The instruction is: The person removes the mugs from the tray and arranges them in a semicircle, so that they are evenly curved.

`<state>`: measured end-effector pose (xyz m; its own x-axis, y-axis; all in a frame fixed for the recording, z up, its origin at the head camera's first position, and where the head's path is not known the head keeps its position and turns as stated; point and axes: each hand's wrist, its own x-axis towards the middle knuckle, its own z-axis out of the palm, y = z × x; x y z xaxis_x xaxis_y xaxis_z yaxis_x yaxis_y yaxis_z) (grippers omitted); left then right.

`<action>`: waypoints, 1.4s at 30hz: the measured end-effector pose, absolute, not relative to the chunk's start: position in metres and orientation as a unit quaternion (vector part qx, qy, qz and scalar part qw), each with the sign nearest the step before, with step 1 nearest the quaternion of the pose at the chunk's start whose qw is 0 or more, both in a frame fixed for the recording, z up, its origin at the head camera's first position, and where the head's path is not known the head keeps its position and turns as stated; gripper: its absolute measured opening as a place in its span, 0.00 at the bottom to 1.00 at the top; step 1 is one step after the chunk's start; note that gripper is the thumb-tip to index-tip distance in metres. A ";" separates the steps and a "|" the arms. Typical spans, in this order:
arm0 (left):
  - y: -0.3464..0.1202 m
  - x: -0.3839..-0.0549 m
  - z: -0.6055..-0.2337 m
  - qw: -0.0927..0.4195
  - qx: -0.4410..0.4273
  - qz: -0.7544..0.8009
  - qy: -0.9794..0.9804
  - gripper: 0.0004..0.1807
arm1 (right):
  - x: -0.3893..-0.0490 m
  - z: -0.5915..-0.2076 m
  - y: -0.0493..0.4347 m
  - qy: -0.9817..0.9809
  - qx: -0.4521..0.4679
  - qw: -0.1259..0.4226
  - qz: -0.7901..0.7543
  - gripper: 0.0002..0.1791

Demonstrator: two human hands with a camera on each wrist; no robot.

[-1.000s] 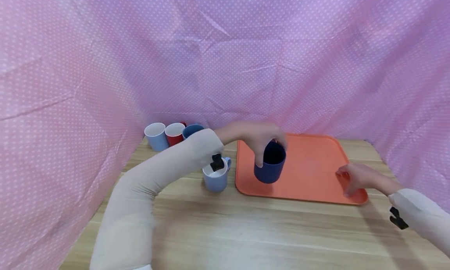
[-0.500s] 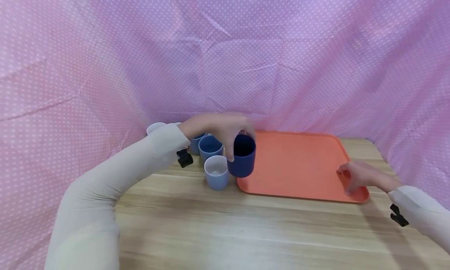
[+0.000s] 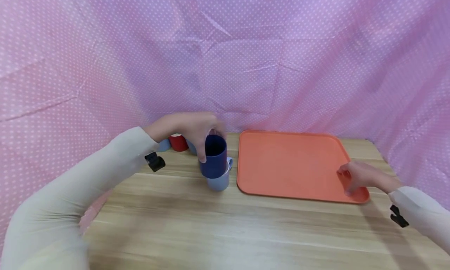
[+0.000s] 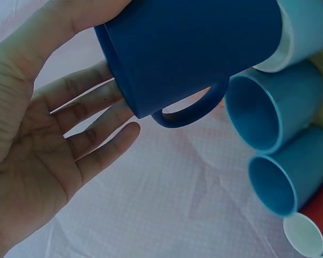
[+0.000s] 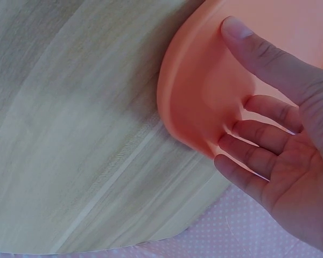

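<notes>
My left hand [image 3: 200, 130] grips a dark blue mug [image 3: 214, 165] from above by its rim, thumb on the near side and fingers on the far side. In the head view the mug overlaps a light blue mug [image 3: 219, 183] left of the orange tray [image 3: 288, 164]. The left wrist view shows the dark blue mug's handle [image 4: 196, 110] pointing away from the palm. At the tray's right end, my right hand [image 3: 359, 178] rests with loosely bent fingers. Its fingertips touch the tray near the corner in the right wrist view.
Behind the left hand stand a red mug [image 3: 178, 143] with a white inside and another light blue mug [image 3: 163, 146]. Two medium blue mugs show in the left wrist view, one mug [image 4: 304, 97] beside the other mug [image 4: 315, 161]. Polka-dot pink cloth [image 3: 225, 67] walls the wooden table [image 3: 218, 231].
My left hand has carried the dark blue mug leftward, from over the tray to above the light blue mug. My right hand has stayed at the tray's edge.
</notes>
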<state>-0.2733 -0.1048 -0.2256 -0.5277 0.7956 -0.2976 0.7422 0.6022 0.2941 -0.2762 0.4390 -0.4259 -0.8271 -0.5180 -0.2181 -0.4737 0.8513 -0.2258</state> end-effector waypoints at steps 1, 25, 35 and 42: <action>-0.109 -0.272 -0.226 0.205 0.435 0.064 0.874 0.34 | -0.276 -0.426 0.438 0.952 -0.262 0.136 -0.082 0.40; -0.153 -0.256 -0.241 0.276 0.354 0.051 0.892 0.35 | -0.276 -0.428 0.436 0.953 -0.258 0.140 -0.074 0.40; -0.158 -0.252 -0.258 0.283 0.359 0.035 0.889 0.34 | -0.275 -0.426 0.435 0.952 -0.260 0.140 -0.076 0.39; -0.164 -0.253 -0.280 0.257 0.366 0.030 0.894 0.31 | -0.276 -0.427 0.436 0.952 -0.263 0.136 -0.079 0.38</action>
